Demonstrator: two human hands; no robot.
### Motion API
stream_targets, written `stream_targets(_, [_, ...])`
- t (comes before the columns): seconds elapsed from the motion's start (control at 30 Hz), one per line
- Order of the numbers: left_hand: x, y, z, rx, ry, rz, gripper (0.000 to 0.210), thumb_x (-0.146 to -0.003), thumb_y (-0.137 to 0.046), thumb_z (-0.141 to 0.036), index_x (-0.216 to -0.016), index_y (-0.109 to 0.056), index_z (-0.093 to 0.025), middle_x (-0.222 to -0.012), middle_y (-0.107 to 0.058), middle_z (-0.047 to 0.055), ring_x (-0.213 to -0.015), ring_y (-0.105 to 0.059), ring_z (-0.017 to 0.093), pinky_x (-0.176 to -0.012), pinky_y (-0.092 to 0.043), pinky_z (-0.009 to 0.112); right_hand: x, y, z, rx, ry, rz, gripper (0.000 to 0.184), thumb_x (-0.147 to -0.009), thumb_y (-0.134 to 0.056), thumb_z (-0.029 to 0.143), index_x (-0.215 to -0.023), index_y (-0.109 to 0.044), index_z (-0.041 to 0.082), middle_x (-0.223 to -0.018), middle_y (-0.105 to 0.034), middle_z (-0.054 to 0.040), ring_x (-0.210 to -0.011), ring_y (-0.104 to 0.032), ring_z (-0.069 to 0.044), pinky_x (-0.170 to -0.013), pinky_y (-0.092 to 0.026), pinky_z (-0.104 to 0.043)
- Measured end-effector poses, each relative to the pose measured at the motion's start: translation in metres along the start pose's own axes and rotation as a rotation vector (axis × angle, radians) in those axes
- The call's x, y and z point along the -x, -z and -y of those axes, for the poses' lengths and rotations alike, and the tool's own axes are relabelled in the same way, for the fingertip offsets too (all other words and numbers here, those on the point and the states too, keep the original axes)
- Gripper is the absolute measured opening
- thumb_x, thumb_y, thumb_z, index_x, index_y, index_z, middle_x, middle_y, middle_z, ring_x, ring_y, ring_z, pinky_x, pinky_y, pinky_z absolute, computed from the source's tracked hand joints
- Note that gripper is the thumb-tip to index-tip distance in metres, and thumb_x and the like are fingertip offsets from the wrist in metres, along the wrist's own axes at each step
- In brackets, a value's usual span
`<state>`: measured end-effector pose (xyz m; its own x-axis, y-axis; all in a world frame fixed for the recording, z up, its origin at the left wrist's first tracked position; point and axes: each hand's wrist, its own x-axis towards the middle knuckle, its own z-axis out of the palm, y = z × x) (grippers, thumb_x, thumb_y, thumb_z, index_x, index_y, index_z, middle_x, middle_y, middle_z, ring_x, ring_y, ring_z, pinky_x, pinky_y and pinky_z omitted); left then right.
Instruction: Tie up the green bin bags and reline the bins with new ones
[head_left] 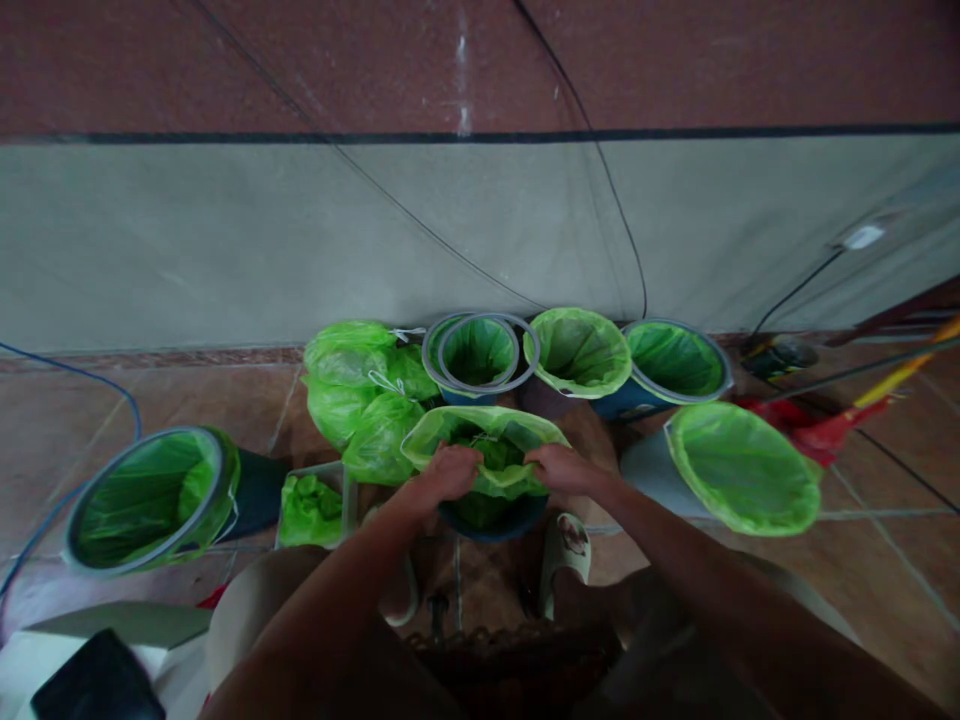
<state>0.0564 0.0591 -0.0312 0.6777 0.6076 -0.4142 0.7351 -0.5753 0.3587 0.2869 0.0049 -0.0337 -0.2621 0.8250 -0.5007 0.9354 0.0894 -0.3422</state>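
Between my feet stands a dark blue bin (491, 528), with a green plastic bag (517, 425) spread wide above its top. My left hand (454, 472) grips the near left part of the bag's edge, fingers curled over it. On the near right part, my right hand (559, 468) holds the same edge with its fingers closed. More crumpled green plastic shows in the dark inside of the bag. Just behind the bag are two nested grey rings (517, 350) on a bin lined in green.
Filled green bags (352, 400) lie against the wall. Lined bins (577, 350) stand behind and to both sides, one at left (142, 500), one at right (742, 470). A tray of green plastic (311, 510), a red dustpan-like thing (836, 430) and a blue cable (112, 385) are on the floor.
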Motion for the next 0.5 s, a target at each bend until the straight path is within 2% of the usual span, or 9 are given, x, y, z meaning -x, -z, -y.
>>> stream_targets(0.07, [0.002, 0.013, 0.002, 0.038, -0.08, 0.09, 0.025, -0.083, -0.053, -0.018, -0.098, -0.074, -0.018, -0.099, -0.074, 0.008, -0.094, -0.067, 0.023, -0.089, -0.049, 0.033, 0.002, 0.012, -0.005, -0.117, 0.097, 0.104, 0.025, -0.084, -0.051, 0.015, -0.093, -0.074, 0.014, -0.085, -0.072, -0.0056, -0.075, -0.061, -0.016, -0.065, -0.04, -0.025])
stream_targets(0.13, [0.007, 0.025, 0.002, 0.061, -0.136, 0.23, 0.02, -0.081, -0.056, -0.02, -0.087, -0.075, -0.017, -0.083, -0.073, 0.005, -0.078, -0.066, 0.018, -0.074, -0.049, 0.026, 0.004, 0.02, -0.01, -0.208, 0.192, 0.233, 0.02, -0.084, -0.055, 0.021, -0.086, -0.074, 0.013, -0.074, -0.068, -0.0027, -0.066, -0.056, -0.013, -0.059, -0.037, -0.023])
stream_targets(0.2, [0.012, 0.033, 0.0, 0.065, -0.153, 0.368, 0.018, -0.079, -0.059, -0.023, -0.08, -0.075, -0.015, -0.07, -0.07, 0.003, -0.064, -0.061, 0.015, -0.062, -0.046, 0.024, 0.005, 0.025, -0.013, -0.323, 0.267, 0.309, 0.025, -0.086, -0.059, 0.033, -0.089, -0.073, 0.012, -0.075, -0.068, -0.0019, -0.064, -0.056, -0.012, -0.057, -0.038, -0.022])
stream_targets(0.23, [0.015, 0.036, -0.001, 0.063, -0.16, 0.418, 0.017, -0.078, -0.061, -0.025, -0.079, -0.075, -0.015, -0.068, -0.069, 0.002, -0.061, -0.059, 0.015, -0.06, -0.044, 0.024, 0.004, 0.026, -0.014, -0.391, 0.279, 0.295, 0.031, -0.087, -0.059, 0.04, -0.094, -0.073, 0.013, -0.078, -0.069, -0.0023, -0.066, -0.058, -0.013, -0.058, -0.04, -0.022])
stream_targets(0.27, [0.017, 0.038, -0.002, 0.071, -0.172, 0.446, 0.017, -0.078, -0.064, -0.027, -0.081, -0.075, -0.015, -0.069, -0.069, 0.002, -0.062, -0.06, 0.015, -0.059, -0.044, 0.024, 0.003, 0.027, -0.014, -0.452, 0.261, 0.23, 0.037, -0.088, -0.058, 0.045, -0.101, -0.072, 0.013, -0.083, -0.07, -0.0032, -0.069, -0.06, -0.014, -0.061, -0.043, -0.023])
stream_targets(0.33, [0.02, 0.042, -0.003, 0.149, -0.202, 0.458, 0.022, -0.078, -0.069, -0.033, -0.09, -0.076, -0.017, -0.077, -0.073, 0.002, -0.068, -0.063, 0.016, -0.063, -0.046, 0.024, -0.004, 0.028, -0.013, -0.503, 0.14, -0.015, 0.042, -0.092, -0.053, 0.047, -0.114, -0.068, 0.014, -0.094, -0.072, -0.0062, -0.079, -0.065, -0.016, -0.07, -0.048, -0.026])
stream_targets(0.4, [0.02, 0.047, -0.004, 0.302, -0.205, 0.408, 0.034, -0.079, -0.069, -0.04, -0.105, -0.074, -0.018, -0.087, -0.076, 0.003, -0.078, -0.067, 0.018, -0.07, -0.049, 0.025, -0.013, 0.029, -0.011, -0.395, -0.036, -0.291, 0.041, -0.094, -0.052, 0.04, -0.124, -0.063, 0.014, -0.109, -0.071, -0.0109, -0.095, -0.066, -0.021, -0.083, -0.05, -0.031])
stream_targets(0.43, [0.018, 0.05, -0.004, 0.381, -0.183, 0.344, 0.039, -0.082, -0.067, -0.042, -0.112, -0.071, -0.018, -0.091, -0.076, 0.003, -0.083, -0.069, 0.019, -0.074, -0.051, 0.025, -0.017, 0.029, -0.011, -0.299, -0.112, -0.394, 0.042, -0.094, -0.053, 0.036, -0.128, -0.06, 0.014, -0.117, -0.069, -0.0136, -0.105, -0.064, -0.023, -0.091, -0.049, -0.034])
stream_targets(0.5, [0.013, 0.055, -0.001, 0.467, -0.069, 0.109, 0.043, -0.089, -0.059, -0.04, -0.125, -0.064, -0.017, -0.102, -0.076, 0.005, -0.093, -0.07, 0.02, -0.084, -0.052, 0.027, -0.026, 0.027, -0.01, -0.127, -0.204, -0.482, 0.048, -0.091, -0.057, 0.029, -0.135, -0.054, 0.012, -0.131, -0.062, -0.0177, -0.122, -0.057, -0.027, -0.103, -0.044, -0.037])
